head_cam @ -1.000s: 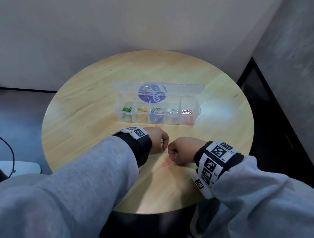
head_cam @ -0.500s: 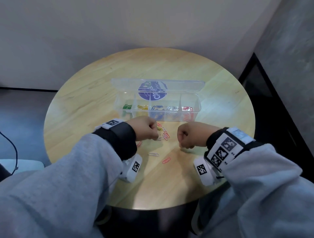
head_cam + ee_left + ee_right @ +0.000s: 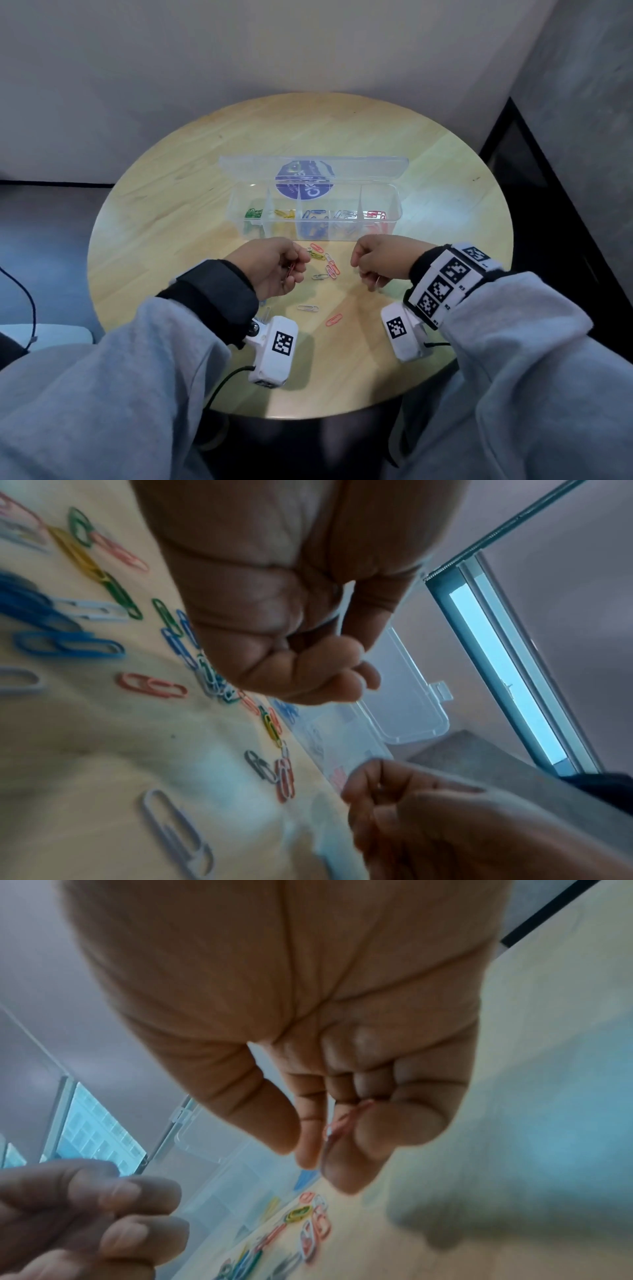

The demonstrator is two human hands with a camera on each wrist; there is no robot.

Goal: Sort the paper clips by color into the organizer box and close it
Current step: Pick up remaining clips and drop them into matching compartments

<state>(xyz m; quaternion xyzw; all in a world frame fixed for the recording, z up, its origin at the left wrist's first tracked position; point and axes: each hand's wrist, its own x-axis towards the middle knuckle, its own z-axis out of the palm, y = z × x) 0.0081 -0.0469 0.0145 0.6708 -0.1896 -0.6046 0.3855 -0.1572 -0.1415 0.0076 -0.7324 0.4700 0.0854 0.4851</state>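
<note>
Mid-sort: the left hand [image 3: 274, 265] pinches a red clip [image 3: 290, 270], and the right hand [image 3: 329, 1096] pinches a pink clip [image 3: 342, 1121]. The open organizer box [image 3: 394, 219] sits just beyond both hands on the counter [image 3: 171, 212]. Next, I judge, each clip needs dropping into its matching compartment.

Colours you had on the pale wood worktop [image 3: 171, 219]

You saw green, yellow, blue, white and red clips [image 3: 329, 269]; a clear box [image 3: 395, 209] with a purple label [image 3: 305, 183].

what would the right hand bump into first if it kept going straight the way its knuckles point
Probably the near wall of the clear plastic organizer box, at its red-clip end. The right hand, pinching a pink paper clip, sits just short of it above the round wooden table; depth is uncertain.
</note>
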